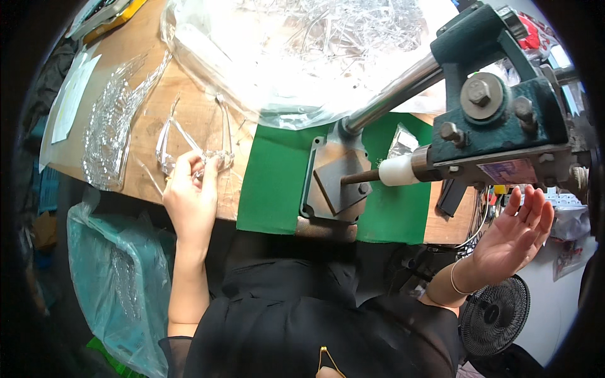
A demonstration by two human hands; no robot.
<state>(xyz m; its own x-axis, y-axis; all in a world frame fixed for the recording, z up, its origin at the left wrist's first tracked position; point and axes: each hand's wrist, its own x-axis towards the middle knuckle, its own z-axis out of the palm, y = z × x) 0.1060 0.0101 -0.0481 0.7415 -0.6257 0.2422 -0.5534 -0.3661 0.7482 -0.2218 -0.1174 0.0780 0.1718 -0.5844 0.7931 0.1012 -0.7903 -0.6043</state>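
My left hand is closed in a pinch on a clear plastic eyeglass frame over the wooden table, its thin arms pointing away from me. The fingertips hide part of the frame. To the right of that hand stands a dark green hand press. Its rod, with a white collar, reaches a square metal plate on the base. My right hand is raised beside the press head at the far right, palm showing, fingers stretched, holding nothing.
A large clear bag of thin transparent pieces lies behind. More clear pieces are heaped at the left. A green mat lies under the press. A teal bin lined with plastic hangs low left; a black fan stands low right.
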